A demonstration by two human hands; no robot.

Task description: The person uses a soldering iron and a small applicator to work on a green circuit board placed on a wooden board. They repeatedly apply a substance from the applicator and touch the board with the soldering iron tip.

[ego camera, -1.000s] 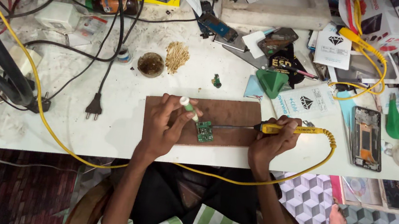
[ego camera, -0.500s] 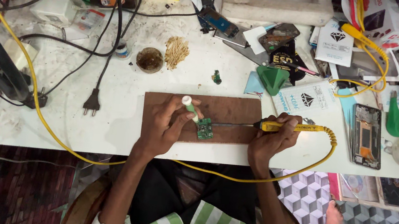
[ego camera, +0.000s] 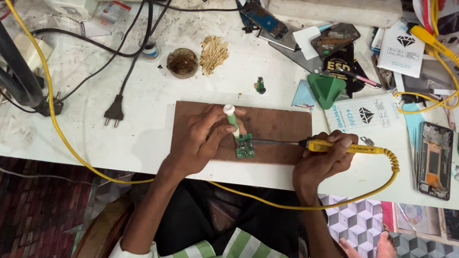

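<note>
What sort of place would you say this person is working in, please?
Probably a small electronics or phone repair bench. The right hand holds a yellow soldering iron to a small green circuit board, and an opened phone lies among cables and parts.

Bright, even overhead light falls on the white table (ego camera: 146,102), with soft short shadows under both hands. The view is sharp around the grip; the floor below is dimmer, and straight lines bend slightly at the edges.

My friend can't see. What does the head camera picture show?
A person's right hand holds a yellow soldering iron to a small green circuit board on a brown board. Their left hand holds a green-and-white tube beside it.
</note>
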